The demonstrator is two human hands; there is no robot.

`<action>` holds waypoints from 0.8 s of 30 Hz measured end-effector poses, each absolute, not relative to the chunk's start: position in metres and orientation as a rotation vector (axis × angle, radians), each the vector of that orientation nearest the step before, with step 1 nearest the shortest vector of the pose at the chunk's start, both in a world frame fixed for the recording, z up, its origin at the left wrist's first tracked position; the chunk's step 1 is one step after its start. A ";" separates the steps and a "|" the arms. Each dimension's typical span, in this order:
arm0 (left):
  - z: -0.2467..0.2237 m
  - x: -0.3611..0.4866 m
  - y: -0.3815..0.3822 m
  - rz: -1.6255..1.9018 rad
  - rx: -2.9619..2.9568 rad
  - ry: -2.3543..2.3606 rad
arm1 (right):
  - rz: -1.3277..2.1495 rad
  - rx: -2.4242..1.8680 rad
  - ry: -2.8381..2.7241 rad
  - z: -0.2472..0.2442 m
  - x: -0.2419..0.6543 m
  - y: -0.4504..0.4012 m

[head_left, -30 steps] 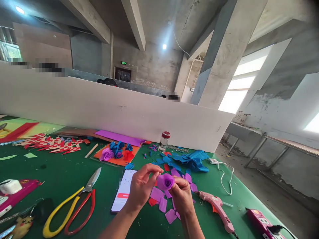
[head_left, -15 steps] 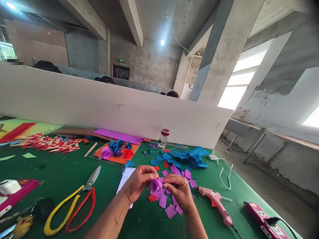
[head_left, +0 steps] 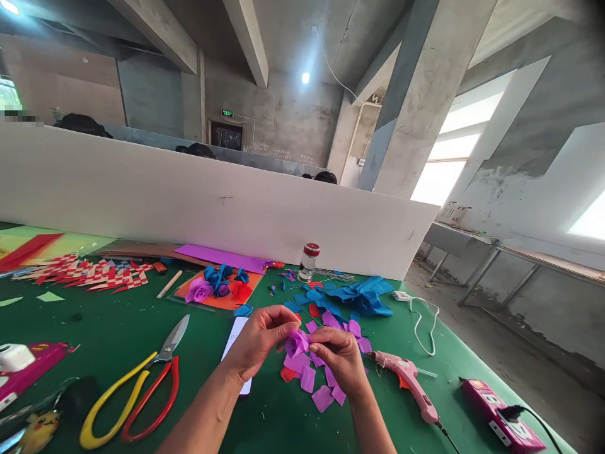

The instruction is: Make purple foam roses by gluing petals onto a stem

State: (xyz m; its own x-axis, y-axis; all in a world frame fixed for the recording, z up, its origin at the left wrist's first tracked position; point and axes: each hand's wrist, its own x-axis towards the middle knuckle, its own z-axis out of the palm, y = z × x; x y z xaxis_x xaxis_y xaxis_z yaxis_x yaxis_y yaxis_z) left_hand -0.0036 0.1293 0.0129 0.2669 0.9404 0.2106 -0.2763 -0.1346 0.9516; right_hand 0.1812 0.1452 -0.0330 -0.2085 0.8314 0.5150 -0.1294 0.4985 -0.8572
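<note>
Between my two hands is a purple paper rose point(head_left: 297, 343), held just above the green table. The fingers of my left hand point(head_left: 265, 337) pinch its left and upper edge. On the opposite side, my right hand point(head_left: 338, 353) pinches a petal between thumb and forefinger. Cut purple paper petals point(head_left: 322, 398) lie loose beneath and around the flower. A phone point(head_left: 246, 386) lies partly hidden under my left wrist. Right of my right hand rests a pink hot glue gun point(head_left: 409, 378) with a stick in its back.
Large scissors point(head_left: 161, 366) with yellow and red handles lie at left. Finished paper flowers point(head_left: 220, 282) sit on an orange sheet. Behind are a red-lidded jar point(head_left: 309, 261) and blue crepe paper point(head_left: 363, 296). A power strip point(head_left: 501, 416) is at right; a white partition point(head_left: 227, 195) stands along the back.
My hands have risen slightly with the rose, and the flower has tilted so its opening faces more upward. The whole view has shifted a little.
</note>
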 end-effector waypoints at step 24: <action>0.002 0.016 0.131 1.292 1.102 0.619 | 1.169 -0.610 -1.043 -0.051 0.174 0.160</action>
